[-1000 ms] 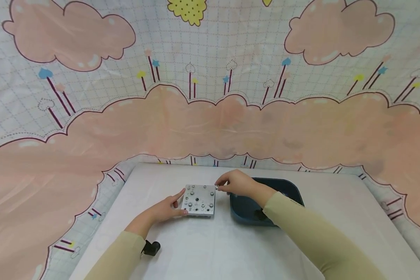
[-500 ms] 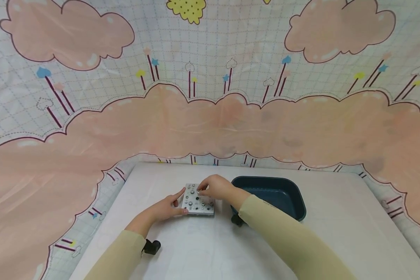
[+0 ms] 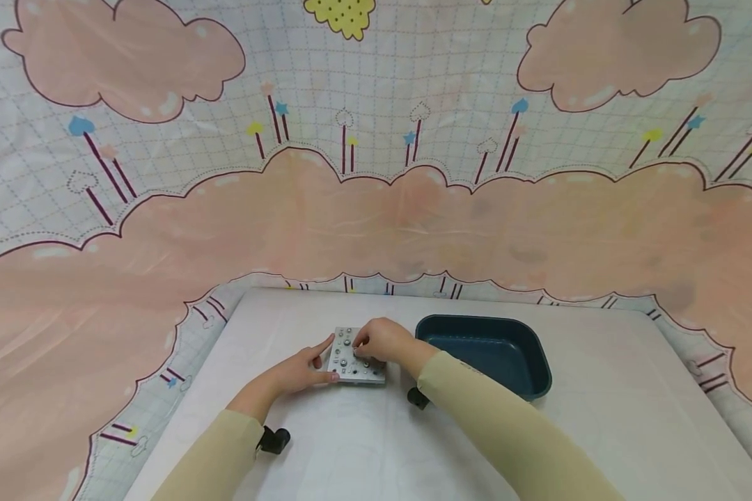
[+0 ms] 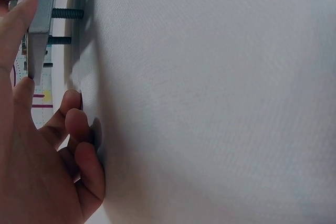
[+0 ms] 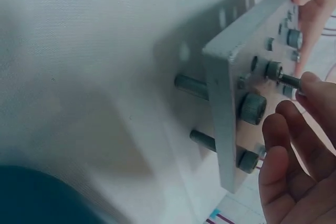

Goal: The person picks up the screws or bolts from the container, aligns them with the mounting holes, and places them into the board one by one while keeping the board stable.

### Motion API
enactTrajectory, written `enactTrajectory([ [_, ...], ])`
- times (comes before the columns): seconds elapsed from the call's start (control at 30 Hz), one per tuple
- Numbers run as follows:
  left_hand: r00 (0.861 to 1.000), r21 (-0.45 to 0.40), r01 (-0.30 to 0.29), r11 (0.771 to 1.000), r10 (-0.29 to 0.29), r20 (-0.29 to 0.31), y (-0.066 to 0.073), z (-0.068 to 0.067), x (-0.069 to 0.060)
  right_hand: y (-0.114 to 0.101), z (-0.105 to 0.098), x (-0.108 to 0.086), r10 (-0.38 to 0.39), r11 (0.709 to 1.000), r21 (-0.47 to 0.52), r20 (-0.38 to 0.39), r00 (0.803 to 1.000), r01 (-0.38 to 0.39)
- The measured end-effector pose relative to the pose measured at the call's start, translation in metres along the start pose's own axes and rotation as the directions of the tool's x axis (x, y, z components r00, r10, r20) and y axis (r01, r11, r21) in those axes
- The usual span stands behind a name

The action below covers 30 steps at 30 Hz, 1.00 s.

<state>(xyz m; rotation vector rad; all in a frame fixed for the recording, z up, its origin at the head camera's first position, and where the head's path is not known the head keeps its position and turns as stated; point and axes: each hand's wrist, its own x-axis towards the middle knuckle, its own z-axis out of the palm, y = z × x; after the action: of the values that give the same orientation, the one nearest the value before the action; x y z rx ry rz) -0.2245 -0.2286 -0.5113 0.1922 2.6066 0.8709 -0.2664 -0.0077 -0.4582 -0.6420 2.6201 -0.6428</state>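
Observation:
A silver metal plate sits on the white table with several bolts through it, their threaded ends jutting out beneath. My left hand holds its left side, thumb at the near corner and index finger at the far one. Over the plate's upper face, my right hand pinches a small screw between thumb and index finger. In the right wrist view that screw's thread lines up with a socket-head bolt; whether they touch I cannot tell. The other right fingers are loosely bent beside the plate. In the left wrist view the plate shows edge-on.
A dark blue tray stands right of the plate, partly behind the right forearm. Black wrist cameras are worn on both wrists. A patterned cloth hangs behind the white table.
My right hand has moved left from beside the tray to over the plate, carrying the screw, then slightly lower towards the plate's middle. The left hand keeps its hold.

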Motion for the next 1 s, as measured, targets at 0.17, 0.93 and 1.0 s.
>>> enactTrajectory([
  [0.17,1.0,-0.006,-0.002,1.0,0.002,0.002,0.002,0.0,-0.002,0.0,0.006,0.001,-0.007,0.998,-0.062,0.002,1.0,0.007],
  [0.93,0.999,-0.035,-0.033,0.999,0.033,0.006,-0.005,0.002,0.004,0.008,0.006,-0.007,-0.03,0.998,-0.052,-0.005,1.0,0.03],
  [1.0,1.0,-0.038,-0.02,0.999,0.019,-0.015,-0.006,0.0,0.001,0.008,0.004,-0.009,-0.033,0.999,-0.018,-0.02,0.999,0.033],
])
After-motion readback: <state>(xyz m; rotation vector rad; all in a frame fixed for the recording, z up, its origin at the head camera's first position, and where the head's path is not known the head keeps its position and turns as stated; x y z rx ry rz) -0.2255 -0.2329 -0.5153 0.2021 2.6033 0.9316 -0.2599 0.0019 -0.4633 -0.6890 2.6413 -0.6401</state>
